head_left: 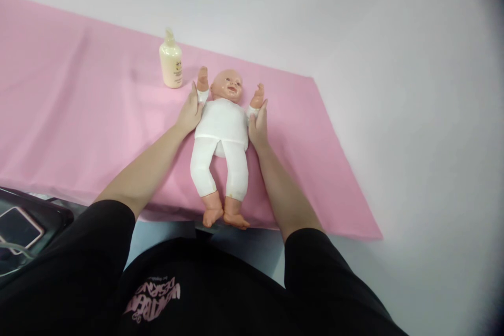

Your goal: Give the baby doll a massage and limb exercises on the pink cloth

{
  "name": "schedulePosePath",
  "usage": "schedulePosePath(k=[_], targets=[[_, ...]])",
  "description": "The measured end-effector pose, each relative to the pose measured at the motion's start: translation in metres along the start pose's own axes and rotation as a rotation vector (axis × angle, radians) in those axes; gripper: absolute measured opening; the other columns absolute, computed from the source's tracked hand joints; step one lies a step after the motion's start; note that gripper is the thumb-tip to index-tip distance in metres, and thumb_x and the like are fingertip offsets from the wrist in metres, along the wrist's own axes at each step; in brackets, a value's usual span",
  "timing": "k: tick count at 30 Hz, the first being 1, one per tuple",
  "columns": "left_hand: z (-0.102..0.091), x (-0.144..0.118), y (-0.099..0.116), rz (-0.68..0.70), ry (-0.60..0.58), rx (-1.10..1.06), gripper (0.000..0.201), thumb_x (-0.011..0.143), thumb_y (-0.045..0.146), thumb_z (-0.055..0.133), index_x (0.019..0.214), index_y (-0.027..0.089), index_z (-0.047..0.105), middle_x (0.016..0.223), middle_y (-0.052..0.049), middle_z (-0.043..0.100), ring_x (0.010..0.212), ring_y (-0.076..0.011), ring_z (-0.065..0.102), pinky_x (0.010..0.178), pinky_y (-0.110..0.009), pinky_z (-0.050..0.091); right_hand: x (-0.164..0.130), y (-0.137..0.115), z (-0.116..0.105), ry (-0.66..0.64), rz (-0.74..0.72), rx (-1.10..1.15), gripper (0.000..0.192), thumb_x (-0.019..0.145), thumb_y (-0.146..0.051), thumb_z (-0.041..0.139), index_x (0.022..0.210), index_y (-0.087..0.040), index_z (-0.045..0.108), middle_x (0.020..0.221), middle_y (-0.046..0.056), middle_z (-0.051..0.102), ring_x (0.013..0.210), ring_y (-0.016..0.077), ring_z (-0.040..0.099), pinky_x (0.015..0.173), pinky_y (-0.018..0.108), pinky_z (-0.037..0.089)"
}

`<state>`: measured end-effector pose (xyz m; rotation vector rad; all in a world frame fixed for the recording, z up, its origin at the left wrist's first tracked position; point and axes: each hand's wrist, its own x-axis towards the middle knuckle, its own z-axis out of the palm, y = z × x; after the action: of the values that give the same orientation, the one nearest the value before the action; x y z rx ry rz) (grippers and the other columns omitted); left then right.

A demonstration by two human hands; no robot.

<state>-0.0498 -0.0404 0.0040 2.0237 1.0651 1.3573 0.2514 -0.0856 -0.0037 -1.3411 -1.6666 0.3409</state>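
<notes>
A baby doll (222, 123) in a white cloth suit lies on its back on the pink-covered table (110, 121). Its bald head points away from me and its bare feet reach the near edge. My left hand (191, 110) is closed around the doll's arm on the left side, just below the doll's raised hand. On the other side, my right hand (258, 125) is wrapped round the doll's other arm near the wrist. Parts of my fingers are hidden behind the doll's sleeves.
A cream pump bottle (171, 65) stands upright near the table's far edge, left of the doll's head. At the lower left, a phone (19, 229) with a cable lies on a dark surface below the table. A plain white wall (374, 63) borders the far side.
</notes>
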Motion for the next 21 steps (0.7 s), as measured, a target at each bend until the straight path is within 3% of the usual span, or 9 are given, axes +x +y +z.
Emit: schedulePosePath(k=[2, 5, 9, 12, 17, 21], targets=[[0.001, 0.000, -0.007, -0.026, 0.002, 0.004, 0.097, 0.108, 0.079, 0.051, 0.182, 0.021, 0.027, 0.189, -0.022, 0.034, 0.180, -0.0405, 0.026, 0.148, -0.061, 0.022, 0.001, 0.001, -0.002, 0.006, 0.044, 0.023, 0.085, 0.113, -0.067, 0.032, 0.186, -0.034, 0.001, 0.193, 0.007, 0.024, 0.183, 0.0362, 0.020, 0.147, 0.074, 0.020], [0.000, -0.002, -0.013, -0.043, 0.019, 0.029, 0.095, 0.108, 0.081, 0.050, 0.180, 0.021, 0.035, 0.189, -0.022, 0.034, 0.179, -0.0434, 0.027, 0.147, -0.065, 0.021, 0.003, 0.012, -0.003, 0.012, 0.077, 0.016, 0.088, 0.111, -0.067, 0.041, 0.185, -0.029, 0.012, 0.192, 0.011, 0.027, 0.181, 0.0402, 0.024, 0.146, 0.078, 0.020], [-0.001, -0.004, -0.018, -0.101, 0.020, 0.083, 0.094, 0.106, 0.084, 0.050, 0.173, 0.019, 0.047, 0.173, -0.025, 0.056, 0.167, -0.0474, 0.047, 0.142, -0.069, 0.029, 0.003, 0.031, -0.001, 0.009, 0.139, -0.068, 0.085, 0.106, -0.066, 0.050, 0.178, -0.024, 0.037, 0.182, 0.018, 0.043, 0.174, 0.0404, 0.036, 0.146, 0.074, 0.024], [-0.001, -0.004, -0.018, -0.207, -0.017, 0.183, 0.090, 0.108, 0.081, 0.048, 0.173, 0.018, 0.048, 0.157, -0.024, 0.070, 0.157, -0.0464, 0.058, 0.136, -0.069, 0.037, 0.000, 0.033, -0.001, 0.021, 0.177, -0.083, 0.079, 0.103, -0.062, 0.054, 0.171, -0.020, 0.048, 0.172, 0.021, 0.056, 0.166, 0.0393, 0.049, 0.144, 0.071, 0.032], [0.000, -0.004, -0.019, -0.197, -0.030, 0.191, 0.088, 0.108, 0.076, 0.051, 0.176, 0.020, 0.043, 0.155, -0.022, 0.073, 0.155, -0.0447, 0.061, 0.136, -0.066, 0.039, -0.004, 0.023, -0.005, 0.003, 0.251, -0.029, 0.081, 0.100, -0.055, 0.063, 0.172, -0.024, 0.041, 0.176, 0.017, 0.056, 0.163, 0.0401, 0.055, 0.138, 0.071, 0.042], [0.000, -0.003, -0.020, -0.067, 0.030, 0.055, 0.106, 0.100, 0.086, 0.061, 0.178, 0.019, 0.034, 0.179, -0.025, 0.049, 0.171, -0.0439, 0.042, 0.143, -0.060, 0.032, -0.002, 0.026, 0.000, 0.088, 0.098, 0.044, 0.103, 0.097, -0.063, 0.071, 0.181, -0.030, 0.021, 0.180, 0.018, 0.045, 0.165, 0.0404, 0.052, 0.134, 0.070, 0.049]])
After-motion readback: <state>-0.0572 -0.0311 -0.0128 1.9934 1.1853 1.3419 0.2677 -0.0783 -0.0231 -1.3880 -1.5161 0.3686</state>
